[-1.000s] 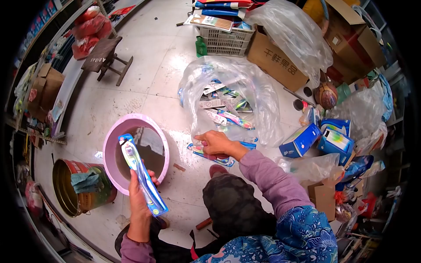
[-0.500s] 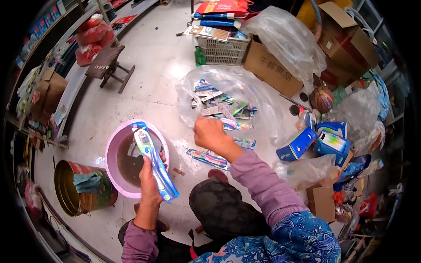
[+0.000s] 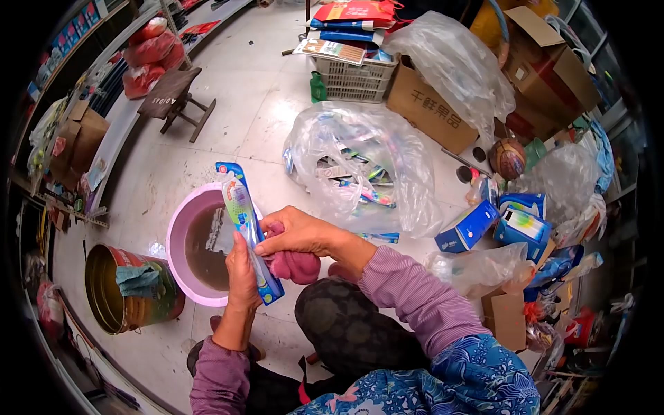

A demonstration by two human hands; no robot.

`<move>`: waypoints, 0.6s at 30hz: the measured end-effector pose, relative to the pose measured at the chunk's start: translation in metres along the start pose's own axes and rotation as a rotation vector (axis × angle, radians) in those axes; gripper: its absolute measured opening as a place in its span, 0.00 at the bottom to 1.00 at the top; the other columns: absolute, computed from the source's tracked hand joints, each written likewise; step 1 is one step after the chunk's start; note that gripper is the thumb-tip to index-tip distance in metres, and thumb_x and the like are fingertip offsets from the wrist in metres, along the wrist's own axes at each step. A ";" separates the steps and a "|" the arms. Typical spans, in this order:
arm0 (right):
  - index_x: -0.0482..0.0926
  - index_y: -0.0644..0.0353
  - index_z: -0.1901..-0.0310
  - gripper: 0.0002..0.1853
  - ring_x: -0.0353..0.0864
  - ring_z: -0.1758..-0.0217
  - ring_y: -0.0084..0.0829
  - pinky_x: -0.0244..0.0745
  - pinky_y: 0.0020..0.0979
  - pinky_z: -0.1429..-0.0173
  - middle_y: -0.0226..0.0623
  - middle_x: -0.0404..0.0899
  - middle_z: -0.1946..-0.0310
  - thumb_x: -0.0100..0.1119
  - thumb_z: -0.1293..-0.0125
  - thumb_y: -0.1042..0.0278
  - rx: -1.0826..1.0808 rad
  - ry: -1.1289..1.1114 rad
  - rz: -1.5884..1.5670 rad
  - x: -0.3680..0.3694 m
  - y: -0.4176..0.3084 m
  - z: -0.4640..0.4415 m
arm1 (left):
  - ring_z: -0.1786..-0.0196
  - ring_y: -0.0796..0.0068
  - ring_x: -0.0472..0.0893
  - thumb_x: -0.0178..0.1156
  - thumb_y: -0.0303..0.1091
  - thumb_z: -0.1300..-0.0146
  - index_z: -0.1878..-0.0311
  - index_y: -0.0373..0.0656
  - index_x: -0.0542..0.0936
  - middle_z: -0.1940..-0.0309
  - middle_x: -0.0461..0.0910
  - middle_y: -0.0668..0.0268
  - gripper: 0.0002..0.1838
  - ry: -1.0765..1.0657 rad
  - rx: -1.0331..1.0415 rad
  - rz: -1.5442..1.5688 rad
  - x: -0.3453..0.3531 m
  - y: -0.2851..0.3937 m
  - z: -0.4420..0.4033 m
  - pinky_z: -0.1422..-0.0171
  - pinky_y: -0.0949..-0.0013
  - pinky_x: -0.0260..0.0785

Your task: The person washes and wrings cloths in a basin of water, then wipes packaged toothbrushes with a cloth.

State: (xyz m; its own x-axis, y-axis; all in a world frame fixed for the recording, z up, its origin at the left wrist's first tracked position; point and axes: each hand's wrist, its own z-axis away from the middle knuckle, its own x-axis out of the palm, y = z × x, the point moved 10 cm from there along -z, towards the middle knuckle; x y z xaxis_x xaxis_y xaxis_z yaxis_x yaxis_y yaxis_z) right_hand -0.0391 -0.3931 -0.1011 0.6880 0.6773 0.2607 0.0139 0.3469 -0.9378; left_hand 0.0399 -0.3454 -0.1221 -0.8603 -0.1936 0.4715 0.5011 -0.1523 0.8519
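My left hand (image 3: 242, 273) grips a packaged toothbrush (image 3: 241, 207), held tilted over the near side of a pink basin (image 3: 178, 273) of murky water. Bunched in my right hand (image 3: 297, 232) is a dark pink cloth (image 3: 294, 265), close against the right edge of the package. Beyond my hands, a clear plastic bag (image 3: 408, 162) lies on the floor with several packaged toothbrushes (image 3: 370, 194) inside. One more package (image 3: 380, 237) shows on the floor beside my right wrist.
A metal bucket (image 3: 155, 290) with a blue-green rag (image 3: 136, 281) stands left of the basin. Blue boxes (image 3: 467, 227) and a basketball (image 3: 507, 158) are at right. Farther off are a small stool (image 3: 168, 93), a crate (image 3: 353, 79) and a cardboard box (image 3: 430, 107).
My right hand has moved from beside the bag to the toothbrush package, and the pink cloth now shows clearly in it. My left hand still holds the package, now more upright.
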 end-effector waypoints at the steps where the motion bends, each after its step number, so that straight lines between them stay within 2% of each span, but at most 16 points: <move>1: 0.80 0.66 0.70 0.07 0.77 0.73 0.20 0.74 0.22 0.67 0.32 0.79 0.77 0.67 0.49 0.72 0.000 0.000 -0.001 -0.001 -0.004 0.003 | 0.51 0.71 0.78 0.39 0.59 0.30 0.40 0.38 0.68 0.51 0.76 0.60 0.32 -0.100 -0.038 -0.014 0.006 -0.003 0.000 0.45 0.68 0.71; 2: 0.80 0.67 0.71 0.06 0.78 0.73 0.20 0.75 0.22 0.67 0.32 0.80 0.76 0.66 0.48 0.74 -0.013 -0.036 -0.060 0.001 -0.008 0.006 | 0.51 0.71 0.78 0.39 0.59 0.30 0.40 0.38 0.68 0.51 0.76 0.60 0.32 -0.098 -0.040 -0.013 0.005 -0.007 -0.001 0.45 0.68 0.71; 4: 0.81 0.68 0.68 0.05 0.80 0.71 0.22 0.77 0.23 0.65 0.34 0.81 0.73 0.65 0.46 0.77 -0.059 -0.069 -0.124 -0.003 -0.015 0.015 | 0.46 0.71 0.74 0.36 0.55 0.27 0.38 0.38 0.68 0.43 0.71 0.59 0.31 -0.145 -0.064 0.180 0.010 -0.014 -0.001 0.42 0.67 0.68; 5: 0.81 0.68 0.68 0.05 0.80 0.71 0.22 0.77 0.23 0.65 0.34 0.81 0.73 0.65 0.46 0.77 -0.058 -0.070 -0.126 -0.008 -0.019 0.021 | 0.46 0.71 0.74 0.36 0.55 0.27 0.38 0.38 0.68 0.43 0.71 0.59 0.31 -0.143 -0.065 0.179 0.011 -0.015 -0.002 0.42 0.67 0.68; 7: 0.81 0.69 0.66 0.07 0.81 0.70 0.23 0.78 0.25 0.63 0.36 0.81 0.71 0.65 0.46 0.76 -0.153 0.088 -0.167 -0.037 -0.044 0.041 | 0.38 0.71 0.68 0.35 0.55 0.27 0.32 0.41 0.62 0.36 0.66 0.62 0.31 -0.106 0.179 -0.049 0.016 0.010 -0.004 0.35 0.63 0.60; 8: 0.81 0.69 0.65 0.08 0.81 0.68 0.23 0.78 0.25 0.62 0.36 0.82 0.70 0.65 0.45 0.75 -0.175 0.168 -0.185 -0.054 -0.057 0.055 | 0.35 0.71 0.64 0.38 0.53 0.27 0.29 0.41 0.58 0.34 0.63 0.63 0.32 -0.132 0.148 -0.089 0.017 0.012 -0.002 0.32 0.62 0.53; 11: 0.80 0.70 0.61 0.11 0.80 0.67 0.24 0.78 0.25 0.60 0.37 0.82 0.67 0.65 0.44 0.74 -0.220 0.463 -0.097 -0.127 -0.074 0.104 | 0.37 0.75 0.64 0.36 0.55 0.28 0.30 0.41 0.59 0.36 0.64 0.67 0.32 -0.129 0.098 -0.102 0.011 0.008 -0.003 0.33 0.65 0.53; 13: 0.80 0.69 0.61 0.11 0.80 0.67 0.23 0.78 0.25 0.61 0.36 0.81 0.68 0.66 0.45 0.74 -0.185 0.575 0.080 -0.180 -0.060 0.133 | 0.38 0.74 0.65 0.37 0.55 0.27 0.31 0.40 0.61 0.37 0.65 0.67 0.32 -0.111 0.090 -0.094 0.008 0.008 -0.001 0.34 0.64 0.55; 16: 0.79 0.68 0.65 0.08 0.80 0.72 0.25 0.78 0.26 0.65 0.35 0.80 0.72 0.66 0.45 0.76 0.114 0.583 -0.091 -0.225 0.009 0.166 | 0.40 0.74 0.68 0.38 0.54 0.28 0.32 0.39 0.62 0.39 0.67 0.65 0.32 -0.094 0.052 -0.076 0.004 0.004 0.001 0.36 0.64 0.60; 18: 0.78 0.71 0.64 0.09 0.81 0.73 0.31 0.80 0.31 0.67 0.40 0.81 0.71 0.65 0.45 0.77 0.282 0.601 -0.173 -0.248 0.063 0.184 | 0.42 0.74 0.70 0.40 0.54 0.28 0.33 0.38 0.64 0.41 0.69 0.63 0.31 -0.080 0.025 -0.068 0.002 0.002 0.003 0.40 0.64 0.65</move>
State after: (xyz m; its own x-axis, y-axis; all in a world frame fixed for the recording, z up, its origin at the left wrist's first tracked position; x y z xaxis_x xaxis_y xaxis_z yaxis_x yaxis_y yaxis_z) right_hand -0.3424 -0.4194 -0.1830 0.9772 0.1472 0.1527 0.0268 0.6285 -0.7774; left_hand 0.0388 -0.3434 -0.1190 -0.8974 -0.1059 0.4283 0.4398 -0.1382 0.8874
